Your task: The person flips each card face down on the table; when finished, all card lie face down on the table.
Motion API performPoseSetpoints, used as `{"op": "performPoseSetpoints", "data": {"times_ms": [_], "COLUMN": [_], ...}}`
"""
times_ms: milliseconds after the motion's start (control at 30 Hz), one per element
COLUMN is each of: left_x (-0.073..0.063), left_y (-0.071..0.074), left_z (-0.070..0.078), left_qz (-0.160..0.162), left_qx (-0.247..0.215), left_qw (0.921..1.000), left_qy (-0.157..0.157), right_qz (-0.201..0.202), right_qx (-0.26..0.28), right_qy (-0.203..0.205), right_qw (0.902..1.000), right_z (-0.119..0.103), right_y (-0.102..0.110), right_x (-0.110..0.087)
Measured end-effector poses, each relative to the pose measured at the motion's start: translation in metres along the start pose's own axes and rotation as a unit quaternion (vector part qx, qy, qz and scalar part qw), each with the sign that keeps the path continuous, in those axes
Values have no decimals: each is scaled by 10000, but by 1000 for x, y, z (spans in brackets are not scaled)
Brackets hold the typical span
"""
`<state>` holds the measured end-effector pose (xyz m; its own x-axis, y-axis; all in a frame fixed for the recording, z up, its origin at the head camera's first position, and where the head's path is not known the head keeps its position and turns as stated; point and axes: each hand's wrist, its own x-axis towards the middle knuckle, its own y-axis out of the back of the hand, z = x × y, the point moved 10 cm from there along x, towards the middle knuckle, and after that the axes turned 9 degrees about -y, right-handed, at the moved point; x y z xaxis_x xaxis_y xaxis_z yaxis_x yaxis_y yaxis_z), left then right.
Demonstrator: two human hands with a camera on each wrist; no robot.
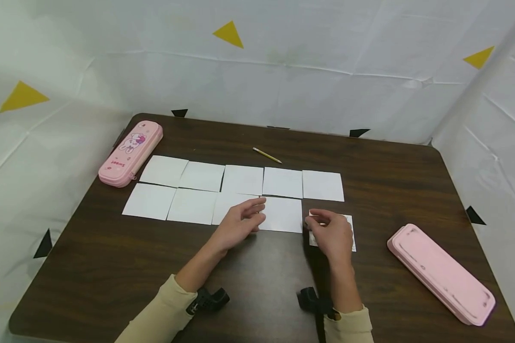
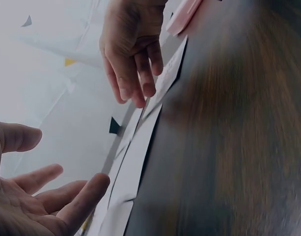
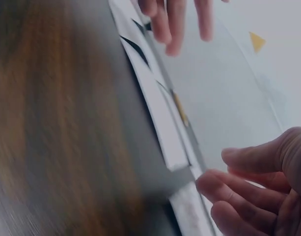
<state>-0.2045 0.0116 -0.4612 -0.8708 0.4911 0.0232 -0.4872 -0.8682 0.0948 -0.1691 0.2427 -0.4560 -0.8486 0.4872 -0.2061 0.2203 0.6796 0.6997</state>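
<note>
White paper cards lie in two rows; one blank card (image 1: 282, 214) is fourth in the front row. My left hand (image 1: 241, 223) hovers by the front row's third and fourth cards, fingers loosely bent and apart, holding nothing. My right hand (image 1: 334, 236) is over the card with faint markings (image 1: 349, 233) at the row's right end, hiding much of it. In the right wrist view, a gap shows between the right hand's (image 3: 263, 184) thumb and index finger, with nothing between them. The left wrist view shows the left hand's (image 2: 47, 196) fingers spread.
A yellow pencil (image 1: 267, 155) lies behind the back row of cards (image 1: 242, 179). One pink pencil case (image 1: 130, 152) with a cartoon print sits at the back left. Another pink case (image 1: 442, 274) lies at the right. White sheeting (image 1: 283, 85) surrounds the dark wooden table (image 1: 94, 267).
</note>
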Motion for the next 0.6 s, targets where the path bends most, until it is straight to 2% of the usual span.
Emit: {"op": "performPoseSetpoints", "data": {"times_ms": [100,233,400,600], "left_x": [-2,-3,-4,-3], "left_y": [-8,-29,-61,-96], "left_z": [6,8,1,-9], "left_qz": [-124,-440,-948,-1286], "left_qx": [-25,-86,-107,-276], "left_qw": [9998,9988,9954,9902], "left_qy": [-155,-206,48,473], "right_qz": [-24,192,510,445], "right_qx": [88,-125,-598,-897], "right_qy": [-113,-326,-625,-931], "right_qw": [9999,9992,9949,9906], "right_z": [6,21,45,67], "right_y": [15,42,67,73], "right_x": [0,0,-5,-10]}}
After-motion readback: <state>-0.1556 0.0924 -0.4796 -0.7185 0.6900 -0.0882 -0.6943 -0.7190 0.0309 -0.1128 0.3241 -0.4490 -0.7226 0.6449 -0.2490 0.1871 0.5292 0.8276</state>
